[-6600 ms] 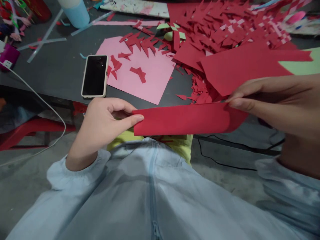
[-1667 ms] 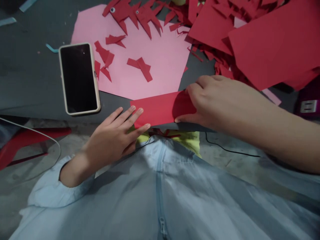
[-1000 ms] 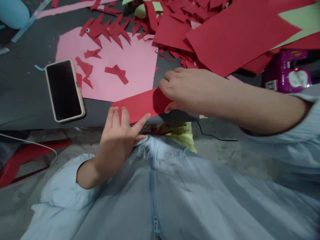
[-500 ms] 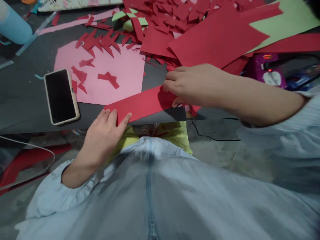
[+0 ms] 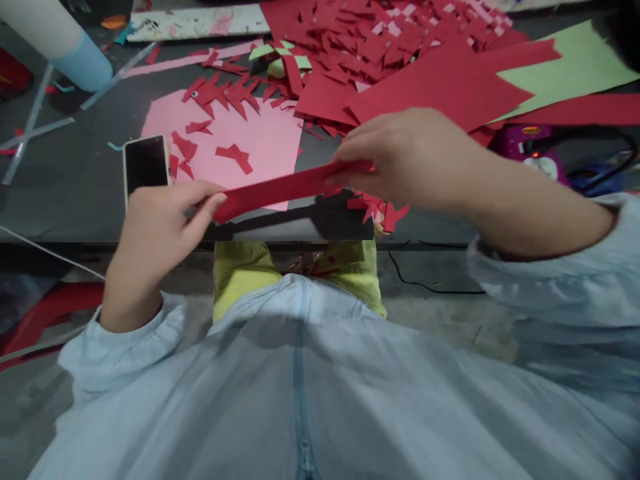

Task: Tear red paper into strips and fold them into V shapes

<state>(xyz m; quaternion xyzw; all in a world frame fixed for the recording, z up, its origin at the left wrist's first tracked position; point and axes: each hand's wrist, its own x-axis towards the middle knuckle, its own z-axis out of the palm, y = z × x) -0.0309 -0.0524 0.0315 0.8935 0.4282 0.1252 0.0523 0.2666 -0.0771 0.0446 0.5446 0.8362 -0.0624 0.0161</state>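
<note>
A long red paper strip [image 5: 280,189] is stretched between my two hands, lifted just over the dark table near its front edge. My left hand [image 5: 167,223] pinches its left end between thumb and fingers. At the other end, my right hand [image 5: 405,157] grips the strip, thumb below and fingers above. Behind the strip lies a pink paper sheet [image 5: 280,147] bearing small red cutouts, among them a spiky fish-like shape [image 5: 204,97] with an eye. A phone [image 5: 146,163] sits behind my left hand, partly covered by it.
Red scraps [image 5: 345,40] heap at the back, beside large red sheets [image 5: 435,87] and a green sheet [image 5: 565,67]. A purple device [image 5: 537,150] with cables stands right. Small red pieces [image 5: 380,210] lie by the front edge. A white-and-blue bottle [image 5: 80,53] is back left.
The strip has come up off the table. My left hand went from lying with fingers on its end to pinching it; my right hand holds the other end raised.
</note>
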